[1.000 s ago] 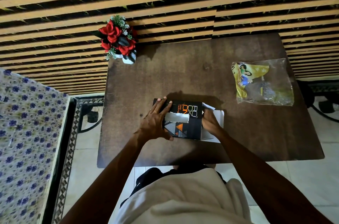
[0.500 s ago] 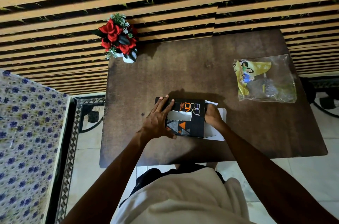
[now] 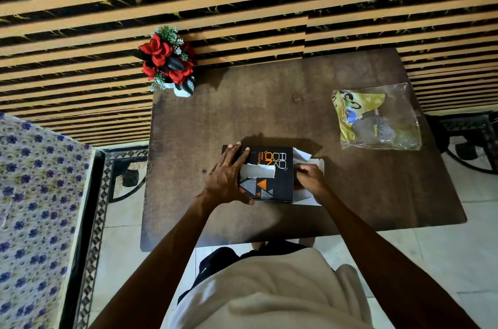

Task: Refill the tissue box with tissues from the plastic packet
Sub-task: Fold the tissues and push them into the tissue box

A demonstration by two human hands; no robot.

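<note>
Fingers point(image 3: 303, 169) of right hand point(image 3: 310, 180) curled at the open right end of box point(image 3: 272, 175), among white flaps point(image 3: 304, 157); whether pinching tissue or a flap, cannot tell. Left hand point(image 3: 229, 180) spread flat, pressing box top by the slot. Box sat near the front edge of table point(image 3: 269, 113); packet point(image 3: 377, 118) lay well apart, right of and beyond box, looking emptied. Best to keep box pinned, push the stack in square, then fold flaps in order. Against a second back: right hand drawn slightly out from the end, box hardly shifted.
</note>
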